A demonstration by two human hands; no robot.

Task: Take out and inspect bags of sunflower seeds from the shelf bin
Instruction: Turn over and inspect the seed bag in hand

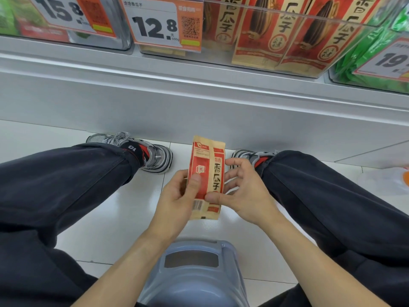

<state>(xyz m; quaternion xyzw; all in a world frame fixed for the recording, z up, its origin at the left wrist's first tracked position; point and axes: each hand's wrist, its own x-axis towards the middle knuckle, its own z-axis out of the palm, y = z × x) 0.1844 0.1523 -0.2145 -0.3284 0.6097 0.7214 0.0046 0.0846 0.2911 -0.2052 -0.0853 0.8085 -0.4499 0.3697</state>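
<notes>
Resting between both hands' fingers: seed bag

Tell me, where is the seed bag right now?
In the head view, the seed bag is low centre, held between left hand and right hand, above the floor.

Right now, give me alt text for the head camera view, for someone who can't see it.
A seated person's left hand and right hand hold a red and tan sunflower seed bag upright above a white tiled floor. Ahead, a clear shelf bin holds more matching bags behind a 12.8 price tag.
</notes>
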